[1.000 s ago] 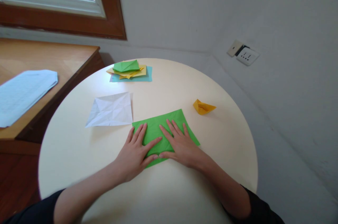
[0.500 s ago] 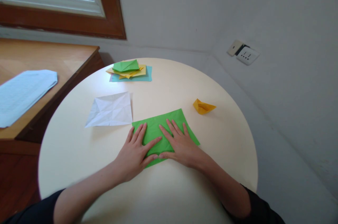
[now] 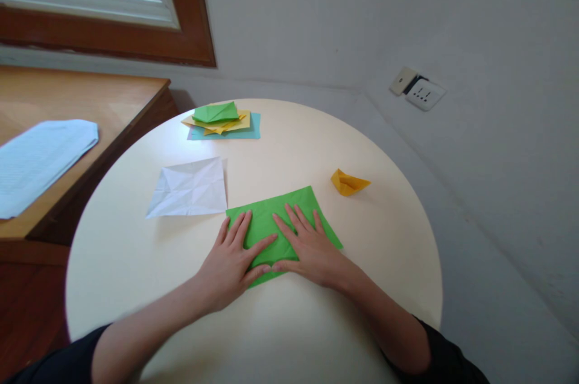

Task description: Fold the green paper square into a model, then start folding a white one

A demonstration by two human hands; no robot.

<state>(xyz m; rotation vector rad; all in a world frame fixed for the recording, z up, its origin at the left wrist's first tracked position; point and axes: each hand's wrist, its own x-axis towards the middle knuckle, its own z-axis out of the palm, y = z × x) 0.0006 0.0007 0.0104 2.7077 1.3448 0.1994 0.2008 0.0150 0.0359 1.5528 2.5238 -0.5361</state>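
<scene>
A sheet of green paper (image 3: 271, 208) lies flat on the white round table (image 3: 253, 336) in front of me. My left hand (image 3: 233, 263) rests on its left part, palm down with the fingers spread. On the right part lies my right hand (image 3: 312, 251), also flat and spread. The two thumbs almost meet near the sheet's near edge. Both hands cover much of the paper's lower half. Touching or very close to its upper left corner is a creased white sheet (image 3: 192, 188). A folded orange paper boat (image 3: 348, 182) sits to the right.
At the table's far edge is a pile of colored papers, with a folded green piece (image 3: 216, 112) on top and a blue sheet (image 3: 254, 128) below. Left stands a wooden desk (image 3: 113, 91) bearing pale blue papers (image 3: 49, 161). A wall socket (image 3: 425, 93) is at right.
</scene>
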